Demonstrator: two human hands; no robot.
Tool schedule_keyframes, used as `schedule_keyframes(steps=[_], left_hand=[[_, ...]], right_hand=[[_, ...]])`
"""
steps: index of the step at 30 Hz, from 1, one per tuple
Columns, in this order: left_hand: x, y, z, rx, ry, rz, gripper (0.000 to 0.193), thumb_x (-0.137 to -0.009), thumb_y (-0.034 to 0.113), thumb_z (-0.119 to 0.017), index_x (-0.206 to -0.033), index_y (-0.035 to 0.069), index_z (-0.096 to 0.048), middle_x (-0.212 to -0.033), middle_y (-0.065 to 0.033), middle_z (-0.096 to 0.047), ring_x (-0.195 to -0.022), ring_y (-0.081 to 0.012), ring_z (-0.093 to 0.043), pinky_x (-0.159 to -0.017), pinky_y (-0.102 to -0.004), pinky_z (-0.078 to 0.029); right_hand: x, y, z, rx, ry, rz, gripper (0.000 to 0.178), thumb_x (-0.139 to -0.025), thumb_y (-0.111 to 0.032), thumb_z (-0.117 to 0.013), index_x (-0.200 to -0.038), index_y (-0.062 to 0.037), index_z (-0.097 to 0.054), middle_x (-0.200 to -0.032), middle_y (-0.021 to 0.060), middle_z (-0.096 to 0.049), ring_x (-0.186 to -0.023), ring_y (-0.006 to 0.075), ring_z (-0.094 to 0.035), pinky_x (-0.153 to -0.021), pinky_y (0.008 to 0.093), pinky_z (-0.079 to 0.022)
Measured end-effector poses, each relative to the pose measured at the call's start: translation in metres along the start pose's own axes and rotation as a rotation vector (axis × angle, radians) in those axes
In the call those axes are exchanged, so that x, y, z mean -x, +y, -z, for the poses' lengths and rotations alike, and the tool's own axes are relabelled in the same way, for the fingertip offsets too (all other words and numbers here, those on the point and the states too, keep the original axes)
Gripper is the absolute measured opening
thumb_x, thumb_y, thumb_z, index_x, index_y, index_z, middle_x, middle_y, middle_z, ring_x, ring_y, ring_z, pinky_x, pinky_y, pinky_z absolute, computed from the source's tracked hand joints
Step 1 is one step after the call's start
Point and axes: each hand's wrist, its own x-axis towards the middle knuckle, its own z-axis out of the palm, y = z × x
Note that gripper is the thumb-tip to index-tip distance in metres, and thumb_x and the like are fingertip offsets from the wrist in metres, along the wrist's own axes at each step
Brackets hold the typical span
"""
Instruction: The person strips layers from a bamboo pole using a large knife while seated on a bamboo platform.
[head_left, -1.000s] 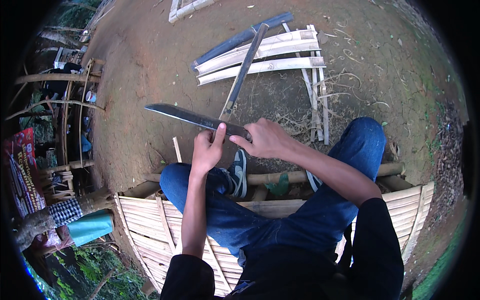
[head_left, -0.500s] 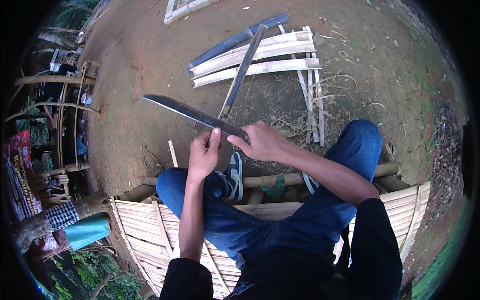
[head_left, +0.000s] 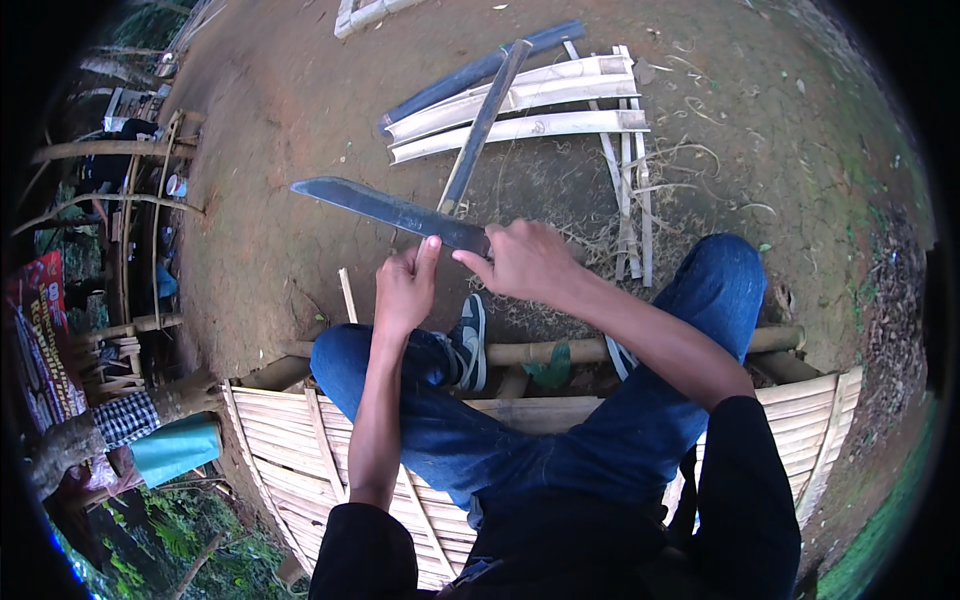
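Bamboo strip [head_left: 481,135] crosses beneath the machete [head_left: 385,207], whose flat has just rolled further into view, probably setting its edge shallower. Right hand [head_left: 527,262] clenches its handle end; left hand [head_left: 404,297] curls, thumb touching it, any other pinch hidden.

The knife [head_left: 390,209] overlaps the bamboo strip [head_left: 487,120]; split bamboo [head_left: 570,123] lies beyond; banner [head_left: 45,345] left.

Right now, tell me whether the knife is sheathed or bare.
Bare: the knife shows no sheath from the right hand to its tip.
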Motion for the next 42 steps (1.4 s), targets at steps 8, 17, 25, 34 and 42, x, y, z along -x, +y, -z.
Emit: schedule_keyframes(steps=[8, 17, 25, 34, 42], left_hand=[[0.0, -0.002, -0.002, 0.013, -0.006, 0.026, 0.062, -0.095, 0.049, -0.055, -0.068, -0.007, -0.057, -0.051, -0.0109, -0.042, -0.056, -0.0116, -0.04, -0.051, -0.037, -0.039], [-0.001, -0.005, -0.003, 0.029, -0.004, 0.011, 0.063, -0.093, 0.051, -0.057, -0.07, -0.008, -0.057, -0.05, -0.0126, -0.042, -0.055, -0.0125, -0.041, -0.051, -0.0376, -0.038], [0.001, 0.003, -0.001, 0.001, -0.031, 0.034, 0.061, -0.095, 0.048, -0.055, -0.074, -0.008, -0.061, -0.051, -0.0119, -0.046, -0.055, -0.0121, -0.045, -0.052, -0.0362, -0.04], [0.005, 0.005, -0.002, 0.035, -0.048, 0.034, 0.062, -0.097, 0.049, -0.051, -0.074, -0.008, -0.06, -0.052, -0.0097, -0.047, -0.056, -0.0115, -0.044, -0.051, -0.0363, -0.039], [0.004, 0.001, -0.002, 0.049, -0.042, -0.032, 0.06, -0.098, 0.046, -0.052, -0.07, -0.006, -0.057, -0.052, -0.0101, -0.049, -0.055, -0.0117, -0.044, -0.052, -0.0357, -0.041]], right_hand=[[0.001, 0.004, 0.007, -0.228, -0.218, -0.046, 0.068, -0.094, -0.053, -0.052, -0.064, 0.0083, -0.061, -0.046, 0.021, -0.048, -0.042, 0.0309, -0.05, -0.048, 0.0457, -0.043], [0.001, 0.008, 0.003, -0.282, -0.236, -0.051, 0.071, -0.094, -0.055, -0.049, -0.06, 0.0063, -0.059, -0.043, 0.0152, -0.046, -0.041, 0.023, -0.046, -0.046, 0.0434, -0.04], [-0.003, 0.014, 0.001, -0.266, -0.29, -0.047, 0.07, -0.095, -0.054, -0.049, -0.062, 0.0061, -0.061, -0.044, 0.0135, -0.047, -0.043, 0.0224, -0.048, -0.047, 0.0434, -0.041], [-0.004, 0.008, 0.016, -0.215, -0.314, 0.016, 0.064, -0.095, -0.05, -0.052, -0.066, 0.0062, -0.062, -0.047, 0.0167, -0.05, -0.045, 0.027, -0.052, -0.049, 0.0439, -0.042], [0.0, 0.003, 0.005, -0.112, -0.217, 0.004, 0.063, -0.092, -0.051, -0.055, -0.067, 0.0063, -0.064, -0.05, 0.0209, -0.054, -0.048, 0.0349, -0.057, -0.05, 0.0455, -0.046]])
